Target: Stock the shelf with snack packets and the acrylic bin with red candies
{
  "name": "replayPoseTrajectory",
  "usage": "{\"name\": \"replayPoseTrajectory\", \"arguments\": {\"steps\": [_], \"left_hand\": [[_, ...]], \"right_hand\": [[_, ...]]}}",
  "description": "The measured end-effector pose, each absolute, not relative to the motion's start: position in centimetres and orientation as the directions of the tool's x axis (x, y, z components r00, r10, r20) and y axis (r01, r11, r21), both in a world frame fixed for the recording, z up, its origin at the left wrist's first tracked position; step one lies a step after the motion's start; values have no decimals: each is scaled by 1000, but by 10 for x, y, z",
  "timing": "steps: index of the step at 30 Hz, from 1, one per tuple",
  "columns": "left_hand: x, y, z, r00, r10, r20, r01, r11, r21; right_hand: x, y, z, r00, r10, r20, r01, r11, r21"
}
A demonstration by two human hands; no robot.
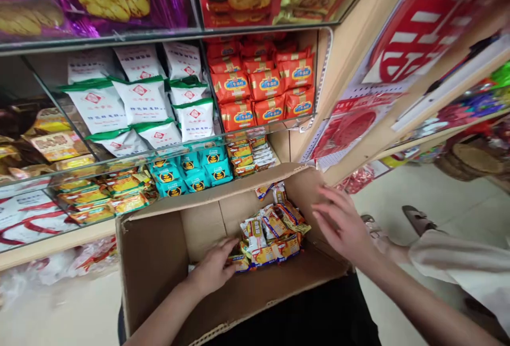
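A cardboard box (151,261) with its top open lies in front of me, below the shelf. Small wrapped snack packets (274,224) in orange, white and blue are heaped toward its right side. My left hand (213,266) reaches into the box, fingers apart and slightly bent at the left edge of the heap. Its fingertips touch or nearly touch the packets; I cannot tell which. Over the box's right wall, my right hand (338,221) is open with fingers spread and nothing in it.
Glass-fronted shelves behind the box hold white-and-green bags (141,101), red packets (266,85), teal packets (193,170) and orange-yellow packets (241,154). At right, a person's sandalled foot (418,218) stands on the tiled floor. Red decorations (346,123) hang on the side panel.
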State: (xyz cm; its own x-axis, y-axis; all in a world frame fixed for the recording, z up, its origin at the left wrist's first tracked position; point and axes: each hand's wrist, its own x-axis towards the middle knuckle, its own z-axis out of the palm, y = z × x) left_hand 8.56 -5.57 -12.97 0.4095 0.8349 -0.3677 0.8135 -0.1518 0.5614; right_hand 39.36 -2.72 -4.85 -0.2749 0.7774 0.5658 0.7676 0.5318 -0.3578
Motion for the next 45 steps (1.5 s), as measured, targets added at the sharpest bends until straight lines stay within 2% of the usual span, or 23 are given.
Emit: {"name": "replayPoseTrajectory", "arguments": {"steps": [3, 7, 13, 15, 17, 20, 22, 26, 29, 31, 33, 36, 38, 41, 45], "left_hand": [[93, -50, -147, 399, 796, -455, 830, -103, 548], [85, -50, -151, 326, 787, -523, 879, -48, 475], [80, -44, -146, 191, 833, -520, 944, -9, 331], [94, -39, -141, 219, 863, -455, 939, -59, 339], [114, -32, -134, 321, 873, -366, 905, -169, 390], [140, -23, -127, 510, 809, -293, 819, -352, 454], [147, -23, -126, 563, 773, -292, 793, -406, 453], [134, -31, -129, 492, 800, -342, 852, -364, 376], [116, -39, -129, 382, 833, -399, 913, -273, 305], [110, -41, -128, 319, 851, -418, 937, -218, 272], [113, -37, -128, 264, 876, -403, 951, -168, 259], [128, -22, -133, 232, 912, -337, 948, -134, 287], [139, -9, -141, 249, 918, -309, 935, -144, 324], [148, 7, -155, 269, 906, -326, 921, -142, 363], [143, 13, -165, 273, 896, -349, 910, -123, 397]], "right_hand": [[393, -39, -68, -254, 788, 560, 773, 514, -372], [388, -46, -81, -323, 800, 506, 811, 509, -288], [383, -45, -84, -349, 814, 465, 848, 485, -212], [382, -45, -85, -344, 822, 454, 853, 476, -215], [382, -45, -86, -338, 827, 450, 857, 468, -217], [383, -46, -89, -347, 829, 438, 858, 469, -208], [385, -46, -90, -353, 827, 437, 856, 474, -205], [386, -49, -90, -352, 839, 414, 854, 469, -224], [381, -51, -92, -361, 852, 379, 818, 484, -310], [374, -50, -97, -320, 894, 313, 802, 432, -414], [367, -46, -106, -235, 956, 175, 818, 292, -495], [358, -38, -118, -174, 981, -88, 860, 108, -500], [355, -34, -122, -196, 961, -195, 883, 87, -461], [355, -33, -120, -235, 949, -209, 895, 127, -428], [356, -38, -115, -250, 958, -141, 872, 159, -464]]}}
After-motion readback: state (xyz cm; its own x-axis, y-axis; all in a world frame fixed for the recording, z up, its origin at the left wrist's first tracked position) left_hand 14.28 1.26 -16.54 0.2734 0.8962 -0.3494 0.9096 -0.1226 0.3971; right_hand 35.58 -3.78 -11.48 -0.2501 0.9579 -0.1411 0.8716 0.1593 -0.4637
